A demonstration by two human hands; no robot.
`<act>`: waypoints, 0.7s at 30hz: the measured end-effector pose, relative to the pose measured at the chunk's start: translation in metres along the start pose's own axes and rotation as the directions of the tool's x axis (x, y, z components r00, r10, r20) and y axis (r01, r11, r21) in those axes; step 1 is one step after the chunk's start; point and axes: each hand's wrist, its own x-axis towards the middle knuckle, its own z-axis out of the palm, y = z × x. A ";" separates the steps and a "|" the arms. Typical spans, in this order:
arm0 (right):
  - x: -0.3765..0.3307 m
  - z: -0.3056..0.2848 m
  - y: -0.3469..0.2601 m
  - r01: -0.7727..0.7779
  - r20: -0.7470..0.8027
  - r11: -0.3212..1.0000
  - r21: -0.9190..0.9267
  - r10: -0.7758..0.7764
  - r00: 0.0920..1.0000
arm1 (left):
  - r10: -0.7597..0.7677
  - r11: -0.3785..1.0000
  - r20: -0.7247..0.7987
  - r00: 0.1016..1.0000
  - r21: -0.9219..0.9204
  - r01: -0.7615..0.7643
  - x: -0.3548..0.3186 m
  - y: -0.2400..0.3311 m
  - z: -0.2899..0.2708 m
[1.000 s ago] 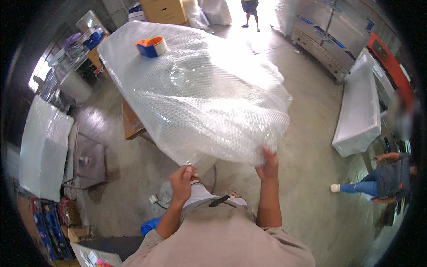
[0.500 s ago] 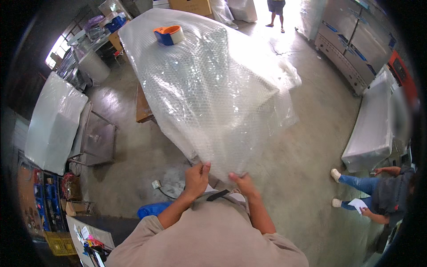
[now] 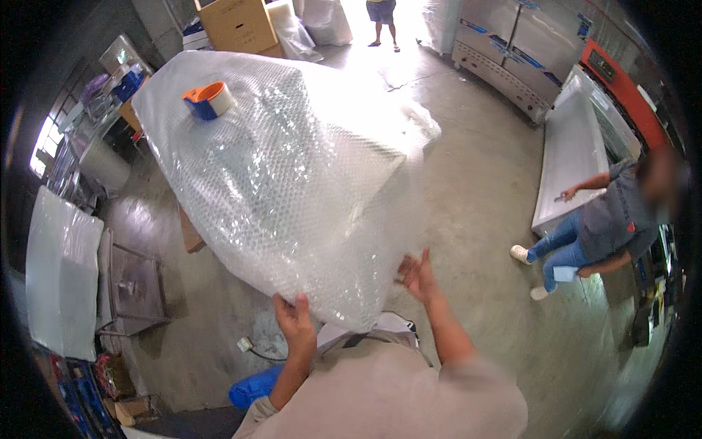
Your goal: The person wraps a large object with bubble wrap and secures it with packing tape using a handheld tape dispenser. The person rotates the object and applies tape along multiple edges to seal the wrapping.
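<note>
A large sheet of clear bubble wrap (image 3: 292, 183) drapes over a bulky shape in front of me, its near end hanging close to my waist. What lies beneath is hidden. My left hand (image 3: 297, 325) is at the wrap's near left edge, thumb and fingers apart, touching it. Just off the near right edge, my right hand (image 3: 417, 276) has its fingers spread and holds nothing. On the far left part of the wrap rests an orange and blue tape dispenser (image 3: 208, 100) with a roll of tape.
A metal table (image 3: 139, 285) and a wrapped panel (image 3: 62, 271) stand at left. A blue bundle (image 3: 254, 386) lies by my left arm. At right, a co-worker (image 3: 610, 223) stands near a long wrapped unit (image 3: 567, 154). Steel cabinets (image 3: 512, 51) and another person (image 3: 381, 18) are farther back.
Both hands have let go of the near end and moved apart, the left leftward and the right up and right. My view has turned right. The co-worker now stands more in view.
</note>
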 end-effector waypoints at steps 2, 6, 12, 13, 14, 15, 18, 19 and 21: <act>0.035 -0.007 -0.058 0.087 -0.311 0.996 0.010 -0.080 0.947 | 0.037 0.989 0.020 0.999 -0.144 -0.034 -0.003 -0.013 -0.006; 0.117 0.001 -0.134 0.086 -0.307 0.992 0.095 -0.053 0.950 | -0.028 0.963 -0.036 0.999 -0.269 0.018 -0.006 -0.029 -0.001; 0.170 -0.014 -0.163 0.143 -0.166 0.990 -0.012 -0.143 0.976 | -0.075 0.810 -0.175 0.982 -0.584 -0.043 -0.014 0.014 0.040; 0.164 -0.021 -0.172 0.243 0.028 0.970 -0.011 -0.243 0.970 | 0.048 0.872 -0.244 0.969 -0.462 -0.159 -0.018 0.021 0.046; 0.160 -0.026 -0.182 0.316 0.063 0.949 -0.015 -0.314 0.947 | -0.023 0.900 -0.299 0.954 -0.422 -0.111 -0.022 0.024 0.055; 0.156 -0.030 -0.188 0.406 0.101 0.914 0.023 -0.406 0.908 | -0.022 0.909 -0.340 0.940 -0.398 -0.122 -0.025 0.024 0.062; 0.146 -0.037 -0.205 0.497 -0.086 0.867 -0.048 -0.499 0.862 | -0.028 0.979 -0.524 0.852 -0.185 -0.082 -0.025 0.001 0.072; 0.148 -0.036 -0.203 0.564 -0.100 0.823 -0.075 -0.569 0.816 | -0.021 0.995 -0.582 0.813 -0.088 -0.037 -0.023 -0.013 0.072; 0.156 -0.034 -0.195 0.452 -0.272 0.856 -0.252 -0.511 0.815 | 0.055 0.948 -0.671 0.740 0.267 0.171 -0.012 -0.042 0.070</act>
